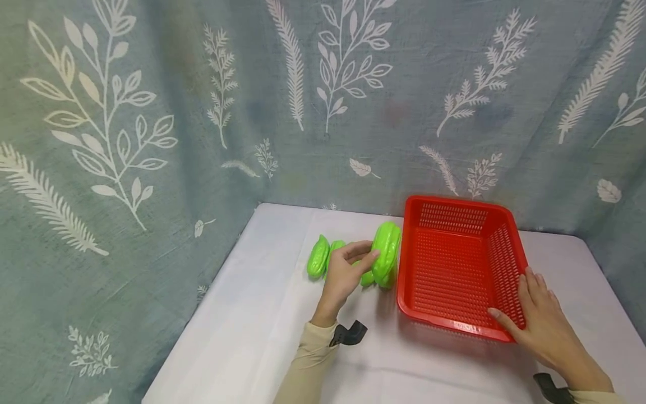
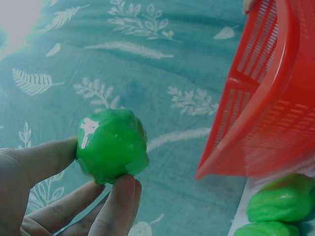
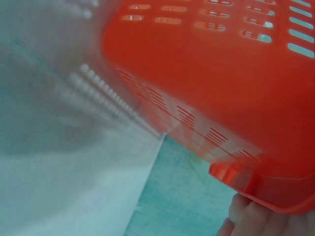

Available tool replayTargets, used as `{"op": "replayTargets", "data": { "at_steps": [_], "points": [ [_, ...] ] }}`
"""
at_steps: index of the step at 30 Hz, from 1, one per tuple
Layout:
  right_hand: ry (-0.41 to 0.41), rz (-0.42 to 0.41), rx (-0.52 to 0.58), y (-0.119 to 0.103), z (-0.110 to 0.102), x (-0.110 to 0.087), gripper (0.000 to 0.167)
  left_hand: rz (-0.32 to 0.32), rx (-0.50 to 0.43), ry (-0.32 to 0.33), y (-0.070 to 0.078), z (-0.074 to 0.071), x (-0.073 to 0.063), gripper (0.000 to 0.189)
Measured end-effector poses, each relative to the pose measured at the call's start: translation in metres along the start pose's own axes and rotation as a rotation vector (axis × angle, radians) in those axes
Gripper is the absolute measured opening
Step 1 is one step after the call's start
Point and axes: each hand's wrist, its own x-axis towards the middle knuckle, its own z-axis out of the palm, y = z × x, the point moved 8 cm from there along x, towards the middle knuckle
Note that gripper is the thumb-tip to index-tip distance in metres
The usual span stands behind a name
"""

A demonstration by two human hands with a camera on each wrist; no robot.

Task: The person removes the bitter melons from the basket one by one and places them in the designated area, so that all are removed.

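My left hand (image 1: pixel 343 278) pinches a bright green, ridged toy bitter melon (image 1: pixel 386 247) between thumb and fingertips, raised just left of the red plastic basket (image 1: pixel 404 280). In the left wrist view that bitter melon (image 2: pixel 112 146) appears end-on, clear of the table. More green ridged pieces lie on the table beneath and left of the hand, one green piece (image 1: pixel 318 257) furthest left; some are partly hidden by the hand. At the basket's front right corner, my right hand (image 1: pixel 547 320) holds the rim, thumb over the inside and fingers along the right side.
A white-covered table (image 1: pixel 242 336) carries everything. Behind and to the left hangs a blue-green curtain (image 1: pixel 242 101) with white leaf prints, close to the table's back edge. The basket's interior shows only its slotted red floor and walls.
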Motion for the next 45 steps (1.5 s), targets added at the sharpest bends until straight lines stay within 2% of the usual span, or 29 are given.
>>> {"op": "replayTargets", "data": {
  "at_steps": [6,12,24,37,45],
  "points": [
    [0.016,0.003,-0.001,0.003,-0.001,0.0,0.11,-0.021,-0.046,0.059,-0.001,-0.012,0.004,0.039],
    [0.02,-0.01,-0.007,0.002,-0.001,0.002,0.109,-0.024,-0.096,0.084,-0.003,-0.026,0.005,0.04],
    [-0.001,0.008,0.001,0.005,0.002,0.0,0.11,-0.022,-0.091,0.148,-0.01,-0.058,0.003,0.037],
    [-0.013,0.041,0.003,0.004,0.001,-0.001,0.112,-0.013,-0.097,0.255,-0.013,-0.096,0.003,0.035],
    [-0.006,0.01,0.001,0.002,-0.004,-0.003,0.106,-0.04,-0.096,0.33,-0.018,-0.118,0.004,0.037]
  ]
}}
